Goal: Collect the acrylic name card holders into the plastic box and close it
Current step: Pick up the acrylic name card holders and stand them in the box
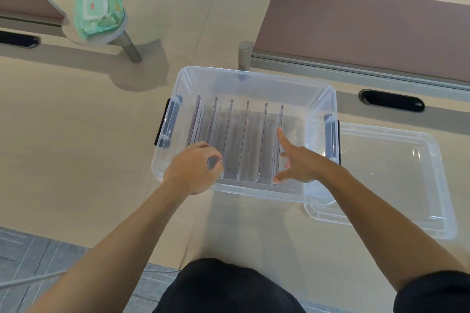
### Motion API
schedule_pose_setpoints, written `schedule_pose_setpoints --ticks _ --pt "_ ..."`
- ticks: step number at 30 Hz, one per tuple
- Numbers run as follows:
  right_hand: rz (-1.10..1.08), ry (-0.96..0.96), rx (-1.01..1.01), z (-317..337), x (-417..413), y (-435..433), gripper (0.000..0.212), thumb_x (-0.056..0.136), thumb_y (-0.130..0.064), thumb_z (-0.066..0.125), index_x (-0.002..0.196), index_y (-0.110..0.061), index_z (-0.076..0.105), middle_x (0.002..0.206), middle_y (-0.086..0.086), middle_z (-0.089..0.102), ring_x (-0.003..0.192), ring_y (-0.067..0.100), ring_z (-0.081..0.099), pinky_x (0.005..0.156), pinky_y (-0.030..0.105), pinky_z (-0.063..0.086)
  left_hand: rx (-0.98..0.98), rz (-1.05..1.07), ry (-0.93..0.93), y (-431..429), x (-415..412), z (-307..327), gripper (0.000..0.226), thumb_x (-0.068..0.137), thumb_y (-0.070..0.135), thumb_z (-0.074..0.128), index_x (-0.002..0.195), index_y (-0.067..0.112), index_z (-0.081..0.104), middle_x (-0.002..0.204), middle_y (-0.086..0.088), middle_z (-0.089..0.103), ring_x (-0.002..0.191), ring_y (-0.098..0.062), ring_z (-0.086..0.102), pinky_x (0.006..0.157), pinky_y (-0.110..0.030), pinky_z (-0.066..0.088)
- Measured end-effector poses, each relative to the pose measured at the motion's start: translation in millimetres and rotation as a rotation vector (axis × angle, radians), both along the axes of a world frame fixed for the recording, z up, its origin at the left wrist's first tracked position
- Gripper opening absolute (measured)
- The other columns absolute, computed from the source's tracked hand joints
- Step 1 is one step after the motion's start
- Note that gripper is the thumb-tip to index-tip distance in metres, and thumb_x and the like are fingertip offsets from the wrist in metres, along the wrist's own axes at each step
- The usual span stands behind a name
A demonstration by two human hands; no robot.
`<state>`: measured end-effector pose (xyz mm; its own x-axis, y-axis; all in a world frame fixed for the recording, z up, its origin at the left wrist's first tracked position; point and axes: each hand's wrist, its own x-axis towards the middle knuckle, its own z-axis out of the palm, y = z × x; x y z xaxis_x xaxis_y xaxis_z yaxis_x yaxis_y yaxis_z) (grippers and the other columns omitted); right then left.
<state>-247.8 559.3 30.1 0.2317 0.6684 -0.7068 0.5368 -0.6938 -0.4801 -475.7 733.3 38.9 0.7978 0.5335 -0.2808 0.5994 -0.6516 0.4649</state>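
Observation:
A clear plastic box (256, 79) with dark side latches stands open on the desk. Several clear acrylic name card holders (244, 140) stand upright in a row inside it. My left hand (193, 168) reaches over the near rim with its fingers curled at the near ends of the left holders; whether it grips one I cannot tell. My right hand (295, 160) is inside the box with fingers spread, its index finger and thumb against the rightmost holder (278, 124). The clear lid (396, 180) lies flat on the desk to the right of the box, partly under its corner.
A green pack of wet wipes (99, 9) sits on a small round stand at the back left. A pink desk divider (368, 28) runs behind the box. A dark cable grommet (393, 100) is at the right rear. The desk's front edge lies just before my body.

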Motion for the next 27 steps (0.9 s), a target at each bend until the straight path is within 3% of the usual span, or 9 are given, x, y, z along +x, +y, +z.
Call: schedule_pose_setpoints --ticks 27 --pt "-0.022 0.001 -0.015 14 -4 -1 0.132 0.078 -0.036 0.083 0.148 -0.044 -0.028 0.158 0.001 0.037 0.129 0.029 0.055 0.110 0.044 0.040 0.019 -0.016 -0.005 -3 -3 5 0.026 0.091 0.041 0.054 0.110 0.031 0.066 0.109 0.013 0.061 0.097 -0.012 0.058 0.088 -0.038 0.053"
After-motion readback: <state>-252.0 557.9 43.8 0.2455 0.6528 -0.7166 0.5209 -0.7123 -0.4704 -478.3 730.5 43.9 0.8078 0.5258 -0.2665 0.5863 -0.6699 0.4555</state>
